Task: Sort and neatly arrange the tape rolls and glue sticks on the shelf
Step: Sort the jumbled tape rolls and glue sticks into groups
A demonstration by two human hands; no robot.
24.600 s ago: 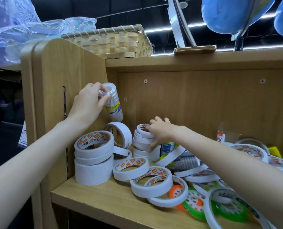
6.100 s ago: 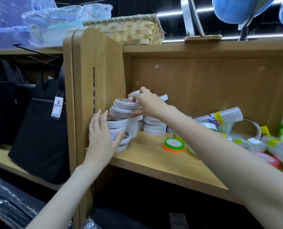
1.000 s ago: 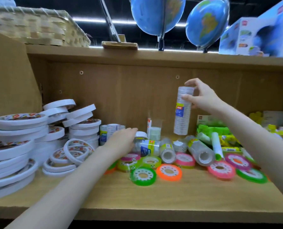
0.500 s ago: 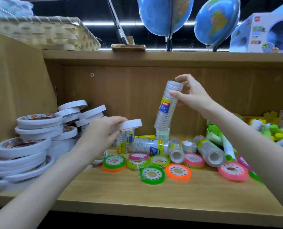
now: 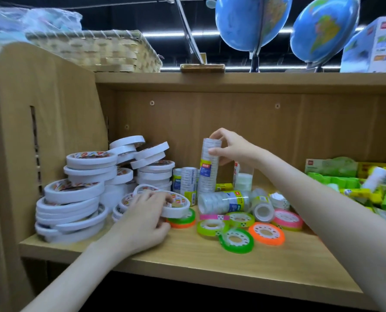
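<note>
Since half a second ago, the left hand [image 5: 146, 218] has come down with its white tape roll [image 5: 176, 204] to the shelf board [image 5: 187, 257], and the right hand [image 5: 231, 147] has brought the clear sleeve of small tape rolls [image 5: 207, 166] from a tilt to upright, lower and nearer the back panel. Left fingers curl over the near rim of the white roll, which lies tilted against a green-and-orange pair of rolls [image 5: 183, 220] just right of it. Right thumb and fingertips pinch the top of the upright sleeve, whose base stands among other things at the far middle of the board.

At the far left, white tape rolls [image 5: 75, 206] sit in uneven stacks, some leaning. A second clear sleeve [image 5: 223, 202] lies on its side below the upright one, with shorter wrapped sleeves [image 5: 185, 181] standing just left. Loose neon rolls, green [image 5: 236, 240], orange [image 5: 266, 233] and pink [image 5: 286, 219], lie flat on the near middle. Far right, a green tray [image 5: 331, 181] holds glue sticks [image 5: 376, 179] heaped at angles; the exact count is too blurred to tell.

On top of the unit stand a woven basket [image 5: 97, 52], two globes [image 5: 250, 21] and a printed box [image 5: 372, 46].
</note>
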